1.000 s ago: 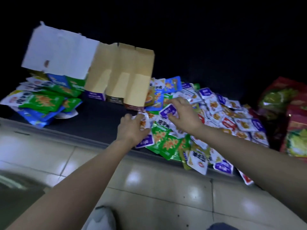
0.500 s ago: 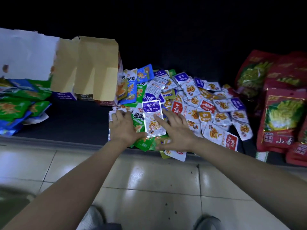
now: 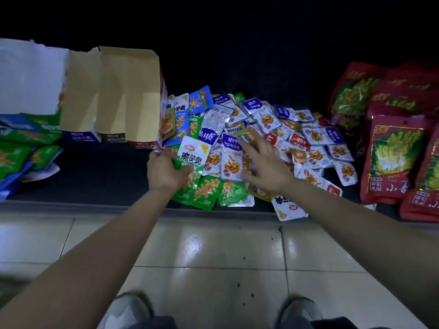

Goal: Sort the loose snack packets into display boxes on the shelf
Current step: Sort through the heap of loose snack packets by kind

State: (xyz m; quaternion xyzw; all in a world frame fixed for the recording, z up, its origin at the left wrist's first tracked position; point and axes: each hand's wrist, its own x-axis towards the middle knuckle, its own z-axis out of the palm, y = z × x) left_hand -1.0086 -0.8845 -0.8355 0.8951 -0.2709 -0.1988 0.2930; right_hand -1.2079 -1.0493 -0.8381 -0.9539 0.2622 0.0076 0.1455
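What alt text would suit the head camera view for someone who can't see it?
Seen from above, a person's left hand grips a green-and-white packet while the right hand hovers open over a heap of small snack packets on a dark low shelf. Open cardboard display boxes stand to the left, large red bags to the right.

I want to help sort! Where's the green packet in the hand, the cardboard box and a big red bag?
green packet (image 3: 193, 157), head view, its white top.
cardboard box (image 3: 128, 91), head view, its brown flap.
big red bag (image 3: 396, 160), head view, its front picture.
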